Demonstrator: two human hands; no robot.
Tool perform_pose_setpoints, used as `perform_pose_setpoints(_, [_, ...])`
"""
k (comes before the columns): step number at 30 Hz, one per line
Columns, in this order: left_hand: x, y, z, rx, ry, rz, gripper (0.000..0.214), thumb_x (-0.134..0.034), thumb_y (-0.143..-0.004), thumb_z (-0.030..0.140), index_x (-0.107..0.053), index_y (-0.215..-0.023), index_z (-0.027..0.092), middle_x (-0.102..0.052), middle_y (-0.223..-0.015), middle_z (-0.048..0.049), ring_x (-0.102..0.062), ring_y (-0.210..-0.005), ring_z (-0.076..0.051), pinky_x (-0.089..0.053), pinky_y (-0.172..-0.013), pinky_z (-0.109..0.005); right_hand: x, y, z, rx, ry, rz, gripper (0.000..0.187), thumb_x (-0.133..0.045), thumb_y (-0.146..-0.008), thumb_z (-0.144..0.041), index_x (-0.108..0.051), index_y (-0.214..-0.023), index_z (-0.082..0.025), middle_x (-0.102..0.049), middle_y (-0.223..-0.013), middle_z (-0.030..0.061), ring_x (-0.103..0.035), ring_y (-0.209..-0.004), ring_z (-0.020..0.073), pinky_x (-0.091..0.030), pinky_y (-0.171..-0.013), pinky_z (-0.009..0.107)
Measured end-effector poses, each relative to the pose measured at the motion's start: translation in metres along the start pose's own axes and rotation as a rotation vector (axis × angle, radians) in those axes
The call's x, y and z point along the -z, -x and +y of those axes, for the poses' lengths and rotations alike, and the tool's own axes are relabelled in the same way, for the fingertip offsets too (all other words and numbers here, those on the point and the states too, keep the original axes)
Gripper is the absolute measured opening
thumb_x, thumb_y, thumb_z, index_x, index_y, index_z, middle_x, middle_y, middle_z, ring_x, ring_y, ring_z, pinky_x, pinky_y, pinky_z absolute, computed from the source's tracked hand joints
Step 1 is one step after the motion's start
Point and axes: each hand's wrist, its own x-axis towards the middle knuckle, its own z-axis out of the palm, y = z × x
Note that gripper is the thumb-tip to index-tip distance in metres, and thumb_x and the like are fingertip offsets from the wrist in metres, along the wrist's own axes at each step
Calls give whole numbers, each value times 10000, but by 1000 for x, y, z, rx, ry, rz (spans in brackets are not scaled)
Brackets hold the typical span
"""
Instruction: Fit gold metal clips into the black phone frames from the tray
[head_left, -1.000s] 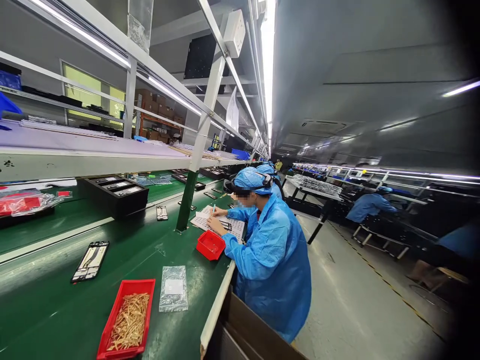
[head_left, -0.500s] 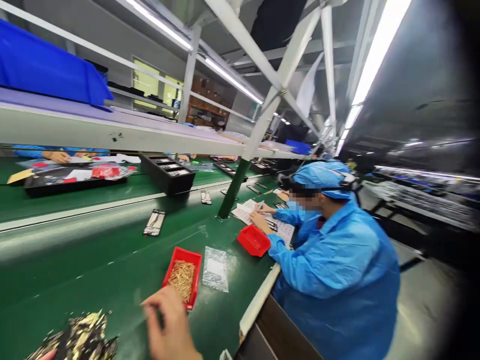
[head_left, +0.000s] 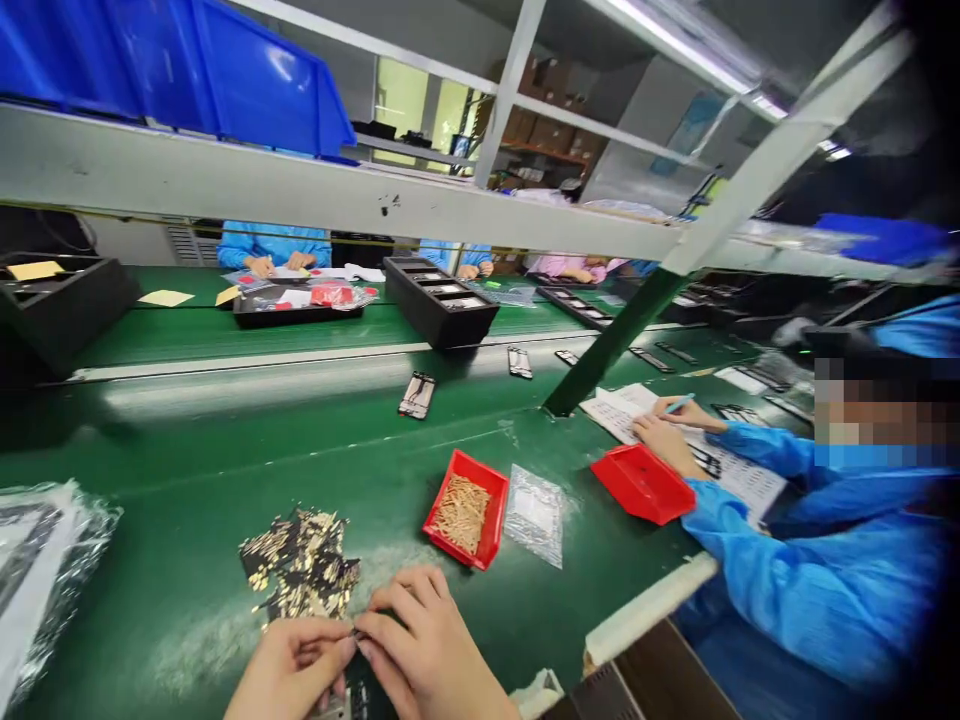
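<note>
My left hand (head_left: 296, 668) and my right hand (head_left: 429, 640) meet at the front edge of the green bench. Their fingertips are pinched together on a small dark part (head_left: 355, 632), mostly covered by the fingers and too small to name. A small metallic piece (head_left: 339, 706) shows under my left hand; whether it is held there I cannot tell. Just beyond both hands lies a loose pile of small black and gold strips (head_left: 307, 562). To the right of the pile stands a red bin (head_left: 491, 520) with many thin gold-coloured pieces (head_left: 460, 512) inside.
A clear plastic bag (head_left: 534, 512) lies beside the bin. At right, a co-worker in blue (head_left: 810, 560) writes near another red bin (head_left: 643, 484). A green post (head_left: 615, 340) rises from the bench. Phone frames (head_left: 417, 395) and black trays (head_left: 442, 310) lie farther back; plastic-wrapped sheets (head_left: 45, 570) at left.
The view has swung left. My right hand, earlier beside the red bin with loosely curled fingers, is now against my left hand, both pinching near the pile.
</note>
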Motion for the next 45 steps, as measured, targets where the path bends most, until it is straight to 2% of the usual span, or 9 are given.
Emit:
perform_pose_setpoints(10, [-7,7,-5,-126,-419,13,369,-613,-911,426,-755,-711,151,-481,-593,24,-365,-605,-135,-261,-596,-272,-19,6,1,16,-22,-87,159,-561,-1100,-95,-677,-1068,-199,-716,-952,37,-593,-900,225,-410,-803,385])
perform_pose_setpoints(14, [-7,11,-8,-30,-225,-3,412,-696,-889,540,-798,-855,143,-690,-657,-43,-578,-611,-179,-420,-612,-276,16,11,36,-109,127,132,171,-579,-1084,-83,-682,-1147,-204,-749,-1007,73,-635,-947,253,-433,-851,411])
perform_pose_setpoints(18, [-6,16,-2,73,77,-9,744,-873,-756,568,-719,-1310,97,-752,-672,-33,-663,-580,-197,-527,-621,-297,42,16,64,-225,438,199,256,-575,-1103,-138,-717,-1297,-226,-760,-1192,148,-622,-1059,335,-411,-865,463])
perform_pose_setpoints(26, [0,27,-7,75,280,-107,942,-935,-764,611,-596,-1479,99,-717,-625,10,-619,-524,-162,-513,-586,-273,-8,10,-6,75,-100,-46,123,-613,-1140,-157,-711,-1193,-209,-782,-1012,46,-630,-945,230,-426,-875,412])
perform_pose_setpoints(30, [4,51,-8,-9,-98,49,614,-751,-979,559,-639,-1456,189,-773,-872,-57,-719,-806,-250,-581,-795,-387,-15,8,-2,39,-171,-27,118,-620,-1129,-133,-700,-1127,-219,-757,-943,30,-629,-895,221,-421,-847,413])
perform_pose_setpoints(33, [-9,63,-13,-134,-631,175,595,-923,-856,343,-708,-1401,240,-741,-1321,-142,-660,-1275,-391,-511,-1106,-569,-13,10,15,-66,-198,27,135,-658,-1088,-102,-696,-1117,-228,-722,-938,38,-637,-890,230,-445,-840,419])
perform_pose_setpoints(36, [-26,64,-14,-169,-940,202,777,-1012,-737,236,-700,-1449,218,-687,-1393,-165,-605,-1356,-442,-449,-1177,-668,-13,13,27,-126,-219,63,186,-687,-1050,-77,-705,-1108,-252,-709,-943,37,-642,-880,236,-468,-822,417])
perform_pose_setpoints(41, [-18,74,2,-192,-885,170,118,-859,-904,226,-768,-975,205,-713,-1073,-86,-706,-996,-301,-605,-902,-425,-10,13,30,-138,-248,111,204,-710,-1027,-69,-734,-1104,-256,-721,-940,38,-654,-877,230,-505,-815,407])
perform_pose_setpoints(45, [6,105,7,-281,-310,456,223,-655,-1086,452,-714,-1075,238,-751,-1025,-59,-738,-900,-214,-615,-824,-272,-5,12,26,-202,-331,151,186,-710,-1029,-94,-752,-1069,-270,-719,-924,39,-671,-855,230,-543,-776,387])
